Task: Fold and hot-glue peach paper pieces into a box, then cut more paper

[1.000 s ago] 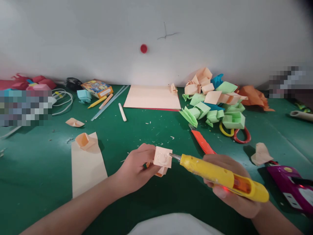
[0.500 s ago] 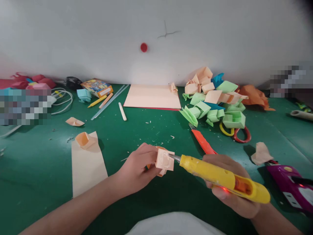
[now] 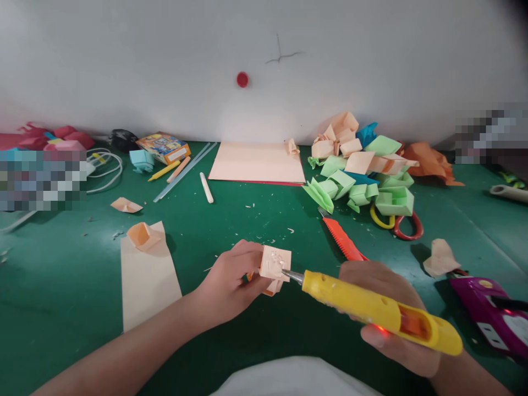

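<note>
My left hand (image 3: 231, 283) is closed on a small folded peach paper piece (image 3: 273, 260), its square face turned up toward me. Clear, shiny glue lies on that face. In my right hand (image 3: 391, 308) is a yellow hot glue gun (image 3: 363, 305) with a red light glowing near my fingers. Its metal nozzle points left, the tip at the lower right part of the square face. Part of the paper piece is hidden behind my left fingers.
Folded green paper pieces (image 3: 363, 195) and peach ones lie heaped at the back right, beside scissors (image 3: 408, 225). An orange cutter (image 3: 342, 237) rests behind my right hand. A purple power strip (image 3: 489, 313) is at right. At left, a folded cup (image 3: 143, 236) sits on a paper strip (image 3: 146, 291).
The glue gun's nozzle has shifted down and slightly left across the paper's face. More glue shows there. My left hand and the paper piece have moved slightly left.
</note>
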The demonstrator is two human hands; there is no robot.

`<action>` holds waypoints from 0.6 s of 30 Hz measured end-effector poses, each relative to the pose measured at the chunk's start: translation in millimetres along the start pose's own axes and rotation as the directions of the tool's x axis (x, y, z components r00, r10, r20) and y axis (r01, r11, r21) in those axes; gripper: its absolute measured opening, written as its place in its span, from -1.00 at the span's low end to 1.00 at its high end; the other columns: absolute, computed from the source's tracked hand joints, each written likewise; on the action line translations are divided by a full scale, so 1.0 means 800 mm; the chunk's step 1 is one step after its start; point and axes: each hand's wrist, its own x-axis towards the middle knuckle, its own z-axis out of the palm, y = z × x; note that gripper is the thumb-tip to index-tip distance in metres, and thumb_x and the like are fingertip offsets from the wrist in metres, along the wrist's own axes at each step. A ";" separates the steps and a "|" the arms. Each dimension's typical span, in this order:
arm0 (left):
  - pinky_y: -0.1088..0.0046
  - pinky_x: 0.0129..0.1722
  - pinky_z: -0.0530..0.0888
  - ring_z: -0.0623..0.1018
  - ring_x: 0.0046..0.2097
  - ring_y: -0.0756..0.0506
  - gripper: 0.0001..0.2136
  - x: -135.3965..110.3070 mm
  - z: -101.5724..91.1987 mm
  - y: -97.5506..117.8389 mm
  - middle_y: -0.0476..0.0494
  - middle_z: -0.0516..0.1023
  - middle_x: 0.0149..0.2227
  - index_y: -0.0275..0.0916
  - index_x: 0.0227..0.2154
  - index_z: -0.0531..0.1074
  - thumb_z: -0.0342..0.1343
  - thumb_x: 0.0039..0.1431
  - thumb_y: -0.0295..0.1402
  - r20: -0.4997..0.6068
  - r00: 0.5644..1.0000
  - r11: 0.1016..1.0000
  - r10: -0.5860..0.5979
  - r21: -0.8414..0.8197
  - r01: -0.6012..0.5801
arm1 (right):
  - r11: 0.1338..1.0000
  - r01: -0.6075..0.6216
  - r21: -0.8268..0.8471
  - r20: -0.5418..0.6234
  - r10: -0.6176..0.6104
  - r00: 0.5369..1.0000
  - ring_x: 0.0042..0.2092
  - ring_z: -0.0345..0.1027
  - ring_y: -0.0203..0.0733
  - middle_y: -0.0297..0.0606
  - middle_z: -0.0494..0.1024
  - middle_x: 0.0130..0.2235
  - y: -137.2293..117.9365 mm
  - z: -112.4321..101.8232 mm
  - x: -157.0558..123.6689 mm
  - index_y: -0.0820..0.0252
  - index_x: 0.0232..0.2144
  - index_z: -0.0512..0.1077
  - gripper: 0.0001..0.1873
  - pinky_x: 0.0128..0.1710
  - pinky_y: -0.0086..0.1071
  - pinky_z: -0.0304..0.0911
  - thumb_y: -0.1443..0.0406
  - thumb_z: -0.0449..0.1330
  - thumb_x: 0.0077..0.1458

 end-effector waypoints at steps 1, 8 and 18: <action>0.48 -0.29 0.48 0.60 -0.35 0.00 -0.89 0.000 0.000 0.000 -0.05 0.70 -0.30 -0.20 -0.24 0.54 0.14 0.31 -0.51 0.000 1.000 1.000 -0.001 0.000 0.001 | 1.000 -0.002 0.021 -0.007 0.003 1.000 -0.45 0.35 -0.19 -0.34 0.42 -0.47 -0.001 -0.001 0.000 0.08 -0.33 0.26 -0.58 -0.47 -0.30 0.14 0.00 -0.12 0.46; 0.47 -0.28 0.47 0.60 -0.34 0.00 -0.90 0.000 0.000 0.001 -0.04 0.70 -0.32 -0.21 -0.32 0.52 0.15 0.33 -0.48 -0.004 1.000 1.000 0.004 -0.017 -0.004 | 1.000 -0.010 0.019 0.000 0.010 1.000 -0.48 0.27 -0.23 -0.38 0.38 -0.48 -0.002 0.000 -0.002 0.07 -0.31 0.25 -0.60 -0.46 -0.31 0.15 -0.02 -0.12 0.46; 0.47 -0.27 0.50 0.62 -0.33 -0.01 -0.90 -0.001 0.000 -0.001 -0.04 0.69 -0.32 -0.20 -0.28 0.52 0.13 0.32 -0.50 -0.004 1.000 1.000 0.000 0.000 0.000 | 1.000 0.009 -0.002 0.032 -0.009 0.999 -0.49 0.26 -0.24 -0.37 0.37 -0.52 0.004 0.001 0.000 0.11 -0.39 0.26 -0.56 -0.48 -0.32 0.04 0.04 -0.14 0.47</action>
